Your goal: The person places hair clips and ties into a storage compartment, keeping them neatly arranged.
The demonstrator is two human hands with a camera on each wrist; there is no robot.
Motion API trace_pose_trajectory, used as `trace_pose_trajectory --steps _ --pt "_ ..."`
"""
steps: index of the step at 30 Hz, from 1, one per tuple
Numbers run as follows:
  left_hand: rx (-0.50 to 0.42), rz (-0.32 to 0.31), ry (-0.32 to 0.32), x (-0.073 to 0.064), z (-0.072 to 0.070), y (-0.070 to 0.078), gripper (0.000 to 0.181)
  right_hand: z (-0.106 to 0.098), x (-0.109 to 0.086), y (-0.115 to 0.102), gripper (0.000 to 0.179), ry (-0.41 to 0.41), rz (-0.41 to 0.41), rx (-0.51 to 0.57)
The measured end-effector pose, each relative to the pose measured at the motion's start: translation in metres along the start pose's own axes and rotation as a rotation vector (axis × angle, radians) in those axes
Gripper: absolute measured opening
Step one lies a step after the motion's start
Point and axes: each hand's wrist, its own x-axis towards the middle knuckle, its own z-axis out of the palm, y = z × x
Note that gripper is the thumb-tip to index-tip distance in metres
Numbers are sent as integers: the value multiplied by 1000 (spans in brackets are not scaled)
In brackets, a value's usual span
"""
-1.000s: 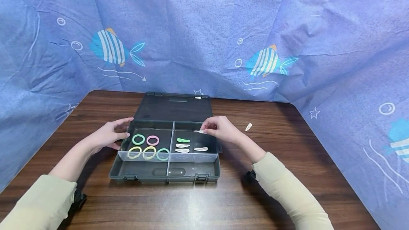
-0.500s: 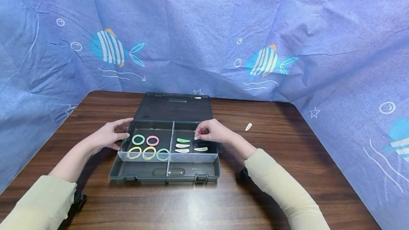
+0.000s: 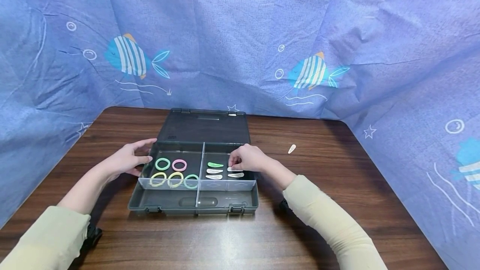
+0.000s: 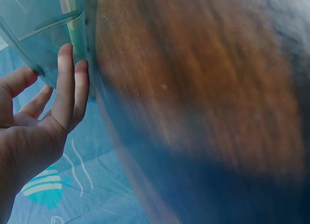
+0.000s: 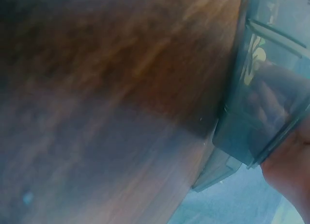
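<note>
A dark translucent divider box [image 3: 165,199] lies with its lid [image 3: 208,126] folded back. Inside its right compartment, my right hand [image 3: 247,158] pinches a white snap hair clip [image 3: 230,169] low over the floor, partly hidden by the fingers. Left of it lie a green clip [image 3: 215,164] and two white clips, with another white clip [image 3: 236,175] just in front. My left hand [image 3: 125,159] rests its spread fingers against the box's left outer wall. In the left compartment sit several hair ties, including a pink one [image 3: 179,165] and a green one [image 3: 162,163].
One more white clip [image 3: 291,149] lies on the brown wooden table [image 3: 318,220], right of the box. Two narrow front compartments are set off by a clear divider [image 3: 225,185]. A blue fish-print cloth [image 3: 240,45] hangs behind and beside the table.
My right hand has come down and nearer with the pinched clip, from the back of the right compartment to just behind the front clip. The left hand has stayed in place.
</note>
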Motion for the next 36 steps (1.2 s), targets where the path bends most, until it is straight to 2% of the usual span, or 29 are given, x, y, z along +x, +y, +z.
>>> trace_pose_trajectory --steps 10,16,19,23,26,31,36 --pt "0 6 0 0 0 1 69 -1 -1 -4 4 4 13 -42" --pt "-4 6 0 0 0 3 69 -1 -2 -3 5 15 3 -16" --pt "-7 7 -2 0 0 3 69 -3 -2 0 6 41 -39 49" --pt "-3 5 1 0 0 2 69 -6 -2 5 7 79 -156 148" --pt "2 5 4 0 0 1 69 -8 -3 8 10 88 -221 168" --pt "-3 10 1 -1 1 1 69 -15 -11 6 14 95 -241 150" --pt "-12 11 -2 -2 2 2 69 -27 -22 6 18 95 -225 151"
